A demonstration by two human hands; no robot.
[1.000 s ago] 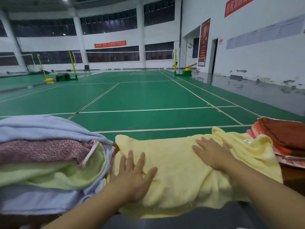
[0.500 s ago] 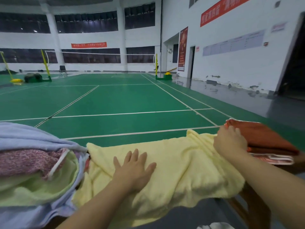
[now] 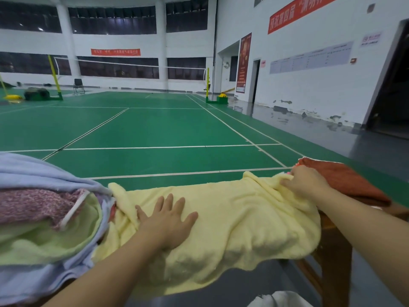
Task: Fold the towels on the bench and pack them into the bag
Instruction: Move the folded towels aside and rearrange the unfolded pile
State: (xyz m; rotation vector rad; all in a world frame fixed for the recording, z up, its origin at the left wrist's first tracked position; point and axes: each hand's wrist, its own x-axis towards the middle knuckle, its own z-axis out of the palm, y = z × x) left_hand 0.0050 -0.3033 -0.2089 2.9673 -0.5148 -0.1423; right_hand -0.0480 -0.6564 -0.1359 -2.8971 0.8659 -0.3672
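A pale yellow towel (image 3: 241, 220) lies spread along the wooden bench (image 3: 332, 251), its near edge hanging over the front. My left hand (image 3: 168, 220) presses flat on the towel's left part, fingers spread. My right hand (image 3: 306, 182) grips the towel's far right end, fingers curled into the bunched cloth. A pile of unfolded towels (image 3: 44, 209), light blue, pink and pale green, sits at the left. Folded rust-red towels (image 3: 345, 182) are stacked at the right end. No bag is in view.
Beyond the bench stretches a green badminton court (image 3: 155, 129) with white lines, nets and yellow posts. A grey floor strip and a white wall run along the right. Something white (image 3: 278, 299) shows at the bottom edge below the bench.
My right hand slid from the towel's middle to its right end and took hold of the cloth there. My left hand stayed pressed on the towel. The view turned right.
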